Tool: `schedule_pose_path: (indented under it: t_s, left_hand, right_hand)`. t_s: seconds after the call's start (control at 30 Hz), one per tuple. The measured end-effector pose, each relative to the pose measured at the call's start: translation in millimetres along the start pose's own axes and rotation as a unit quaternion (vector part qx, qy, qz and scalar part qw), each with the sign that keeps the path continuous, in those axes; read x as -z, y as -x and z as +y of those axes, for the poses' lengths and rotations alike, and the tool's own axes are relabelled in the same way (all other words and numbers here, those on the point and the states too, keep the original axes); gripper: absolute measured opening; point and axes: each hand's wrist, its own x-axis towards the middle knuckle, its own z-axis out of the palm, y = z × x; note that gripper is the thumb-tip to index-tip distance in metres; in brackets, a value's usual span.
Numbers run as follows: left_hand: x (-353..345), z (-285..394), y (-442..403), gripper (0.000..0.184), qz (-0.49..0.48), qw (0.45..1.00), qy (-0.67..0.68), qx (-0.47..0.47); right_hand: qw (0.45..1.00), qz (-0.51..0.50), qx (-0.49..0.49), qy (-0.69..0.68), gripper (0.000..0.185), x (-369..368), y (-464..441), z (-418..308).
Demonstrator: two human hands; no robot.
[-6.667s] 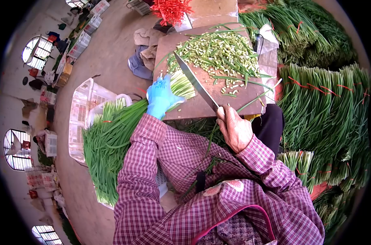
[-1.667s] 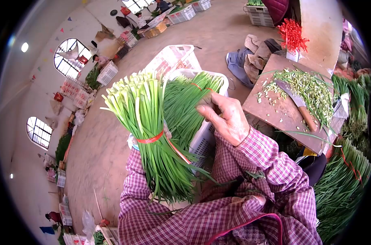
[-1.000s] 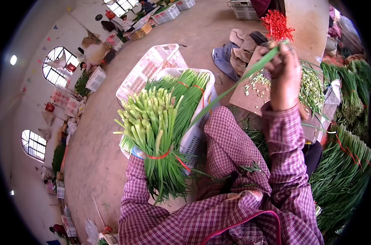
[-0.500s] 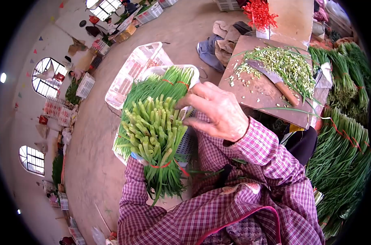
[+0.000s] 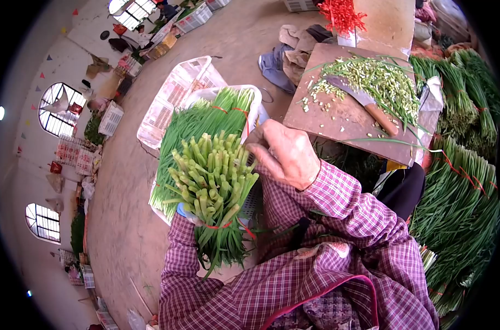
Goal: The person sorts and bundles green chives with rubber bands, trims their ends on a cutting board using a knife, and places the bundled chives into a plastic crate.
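Observation:
A bunch of garlic chives [image 5: 211, 173] is tilted so its thick pale-green cut ends face me; a red tie circles it lower down, and dark leaves hang below. My left hand [image 5: 185, 210], of which only a bit of blue glove shows, holds it from the left and underneath, its fingers mostly hidden. Against the right side of the cut ends, my right hand [image 5: 288, 155] has thumb and forefinger pinched together. What lies between those fingertips, if anything, I cannot make out. Behind the bunch, a white crate [image 5: 255, 104] contains more tied chives [image 5: 197, 124].
To the right, a brown board [image 5: 299, 118] carries chopped stem pieces [image 5: 390, 82] and a knife [image 5: 371, 107]. Large chive bundles [image 5: 453, 225] are piled beyond it. Another pale crate [image 5: 167, 93] stands behind mine. Red ties [image 5: 342, 15] hang above the board. Other people sit along the far wall.
My right hand's thumb and forefinger, apart before, have closed together beside the cut ends. The bunch stays in my left hand. The view has shifted slightly.

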Motion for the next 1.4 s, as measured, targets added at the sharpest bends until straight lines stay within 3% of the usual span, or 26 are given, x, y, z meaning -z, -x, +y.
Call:
schedule_pose_path:
  t_s: [0.07,0.17,0.3,0.37,0.4,0.43,0.57,0.63,0.67,0.73,0.77,0.83,0.97,1.03,1.1,1.17,1.3,1.4]
  left_hand:
    - [-0.1,-0.7,2.6,0.097,0.002,1.000,0.002,0.000]
    - [1.4,1.4,7.5,0.099,0.003,1.000,-0.001,-0.004]
    - [14.3,31.7,29.2,0.101,0.013,0.998,-0.044,-0.036]
    - [30.3,73.0,50.0,0.103,0.017,0.991,-0.114,-0.075]
    - [44.1,107.9,62.5,0.116,0.080,0.991,-0.103,0.024]
    - [58.0,140.0,69.2,0.109,0.092,0.967,-0.233,0.036]
    - [40.2,225.4,55.4,0.105,0.205,0.832,-0.514,0.042]
    - [75.1,242.2,52.8,0.105,0.217,0.626,-0.748,0.040]
    - [91.6,242.1,47.3,0.105,0.220,0.626,-0.747,0.036]
    - [114.3,238.9,32.2,0.106,0.284,0.440,-0.844,0.117]
    - [131.0,234.5,22.2,0.107,0.303,0.425,-0.844,0.123]
    - [152.5,219.4,-7.3,0.109,0.337,0.417,-0.834,0.133]
    - [185.1,177.3,-92.0,0.109,0.354,0.457,-0.802,0.150]
    - [207.2,144.2,-135.6,0.110,0.329,0.466,-0.816,0.094]
    - [223.4,113.3,-177.9,0.110,0.306,0.561,-0.763,0.095]
    - [231.6,85.2,-216.6,0.110,0.300,0.582,-0.745,0.131]
    - [251.9,50.4,-268.1,0.109,0.261,0.597,-0.742,0.160]
    - [281.9,26.2,-287.7,0.107,0.272,0.590,-0.755,0.093]
  right_hand:
    - [0.991,0.084,-0.060,-0.088,0.011,-0.6,-0.4,6.4]
    - [0.988,0.080,-0.124,0.046,0.009,17.5,3.7,24.4]
    - [0.973,-0.012,-0.162,0.164,0.031,46.2,24.4,62.3]
    - [0.973,-0.023,-0.172,0.149,0.041,54.4,36.9,82.7]
    - [0.977,-0.024,-0.172,0.124,0.042,55.5,38.0,86.3]
    - [0.971,-0.039,-0.186,0.143,0.039,54.2,40.4,92.5]
    - [0.973,-0.099,-0.192,0.086,0.029,36.4,41.6,99.7]
    - [0.972,-0.113,-0.182,0.101,0.025,24.1,45.1,100.1]
    - [0.973,-0.119,-0.175,0.089,0.024,19.5,46.6,101.8]
    - [0.970,-0.134,-0.186,0.081,0.021,13.2,51.0,101.7]
    - [0.969,-0.136,-0.187,0.082,0.021,12.1,50.3,100.0]
    - [0.959,-0.162,-0.216,0.083,0.018,12.7,45.6,97.2]
    - [0.946,-0.188,-0.242,0.107,0.015,6.1,48.1,106.1]
    - [0.938,-0.198,-0.258,0.123,0.014,0.5,55.1,111.8]
    - [0.931,-0.205,-0.273,0.125,0.014,-3.0,55.1,110.6]
    - [0.928,-0.205,-0.285,0.126,0.015,-5.4,56.8,114.3]
    - [0.906,-0.215,-0.342,0.128,0.016,-6.6,56.7,119.3]
    - [0.899,-0.220,-0.356,0.127,0.016,-12.5,54.3,126.0]
